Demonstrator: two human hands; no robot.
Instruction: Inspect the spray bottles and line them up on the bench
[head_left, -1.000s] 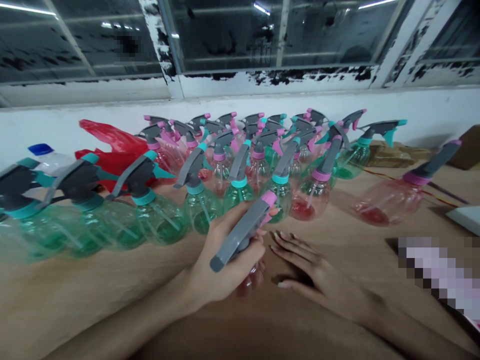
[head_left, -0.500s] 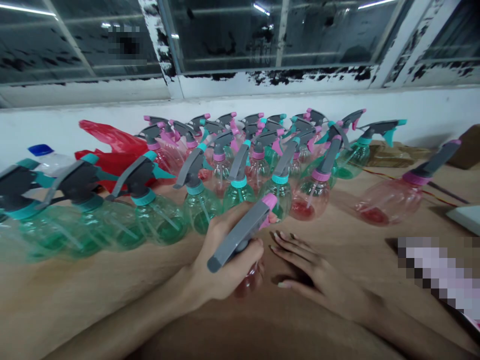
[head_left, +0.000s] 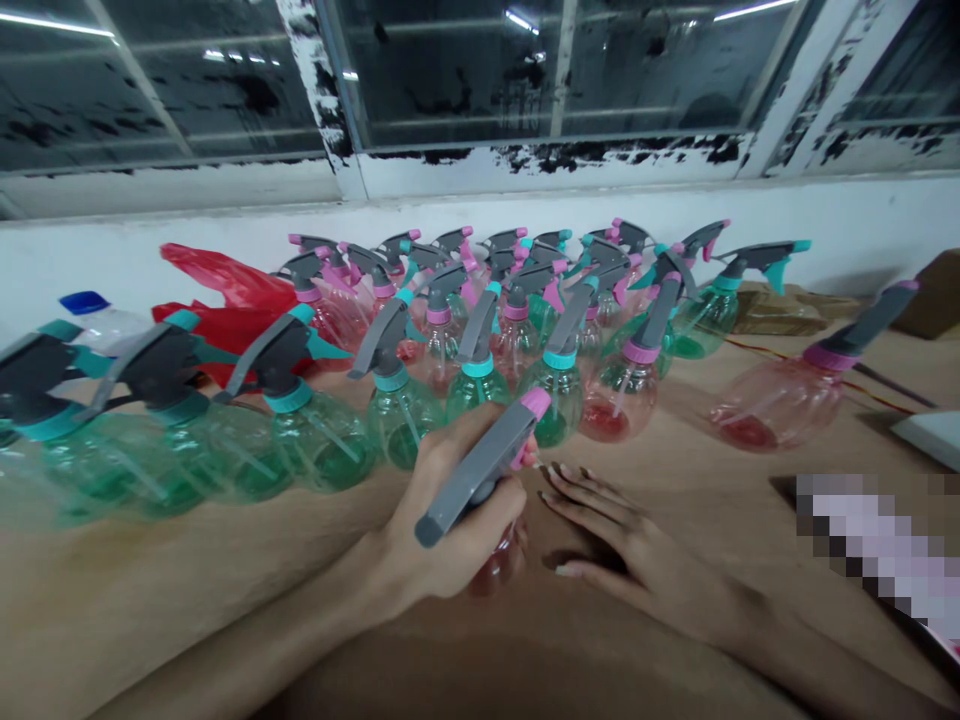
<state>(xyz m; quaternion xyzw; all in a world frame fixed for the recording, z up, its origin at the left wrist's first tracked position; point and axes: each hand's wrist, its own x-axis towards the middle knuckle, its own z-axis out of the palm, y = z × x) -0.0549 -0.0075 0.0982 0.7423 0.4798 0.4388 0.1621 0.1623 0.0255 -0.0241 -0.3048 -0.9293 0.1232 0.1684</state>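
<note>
My left hand (head_left: 465, 500) is wrapped around the neck of a spray bottle (head_left: 487, 465) with a grey head and pink nozzle. Its fingers sit at the pink trigger, and the head points away to the upper right. Below the hand, part of the clear pinkish body shows; the rest is hidden. My right hand (head_left: 607, 530) lies palm down on the table just right of that bottle, fingers stretched out and holding nothing. Beyond my hands stand several green spray bottles (head_left: 322, 440) with teal collars and a pink spray bottle (head_left: 619, 395).
More spray bottles crowd toward the wall. A red plastic bag (head_left: 225, 290) and a blue-capped bottle (head_left: 97, 320) are at the left. Another pink spray bottle (head_left: 780, 400) stands at the right, near wires, a brown package (head_left: 787, 308) and a blurred-out item (head_left: 885, 550) on the wooden table (head_left: 225, 600).
The left hand's fingers at the trigger have drawn back toward the bottle, and the pink trigger shows less. The right hand stays where it was.
</note>
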